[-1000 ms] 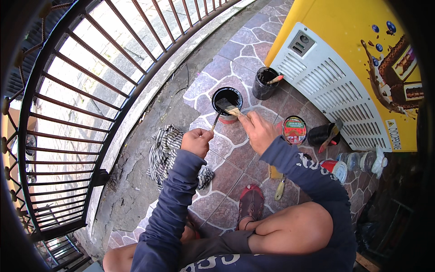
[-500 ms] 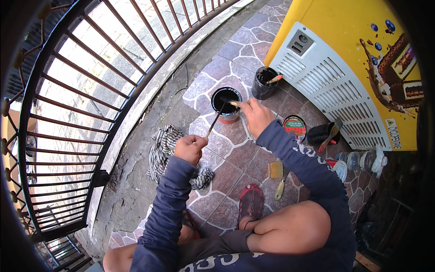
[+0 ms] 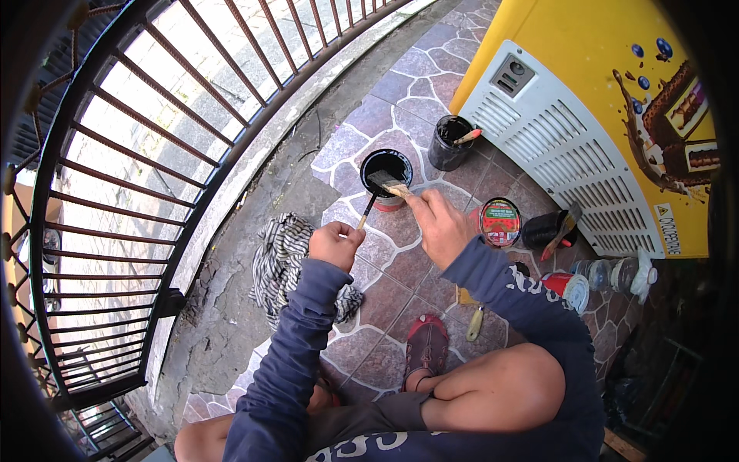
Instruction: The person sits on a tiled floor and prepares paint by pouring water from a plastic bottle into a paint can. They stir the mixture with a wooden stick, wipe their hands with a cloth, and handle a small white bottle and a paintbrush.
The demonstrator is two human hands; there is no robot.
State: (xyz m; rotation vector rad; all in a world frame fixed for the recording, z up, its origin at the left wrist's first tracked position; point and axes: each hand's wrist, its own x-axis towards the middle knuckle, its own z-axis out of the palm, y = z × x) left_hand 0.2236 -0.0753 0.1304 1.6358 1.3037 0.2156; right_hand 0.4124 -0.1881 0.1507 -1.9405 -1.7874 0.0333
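Note:
My left hand (image 3: pixel 336 245) is closed around the pale lower end of a thin stick (image 3: pixel 368 214), whose upper part is dark. In my right hand (image 3: pixel 444 225) is a paintbrush (image 3: pixel 397 189) with a light wooden handle. Its dark, flat bristles lie over the near side of an open can of black paint (image 3: pixel 390 205), right by the stick's tip; whether they touch is hard to tell. The can stands on the tiles in front of me. Left of my left hand, a black-and-white striped cloth (image 3: pixel 275 258) lies crumpled.
A dark container (image 3: pixel 449 146) with a red-tipped brush stands behind the can. To the right are a round lid (image 3: pixel 500 222), a black container (image 3: pixel 543 229) with a brush, and plastic bottles (image 3: pixel 604 273). A wide brush (image 3: pixel 476 323) lies near my foot. Metal railing (image 3: pixel 142 189) curves left; a yellow cabinet (image 3: pixel 570 46) stands right.
My right hand has come back toward me, bringing the brush's bristles from inside the can to its near rim. My left hand has shifted slightly right and away from me with the stick.

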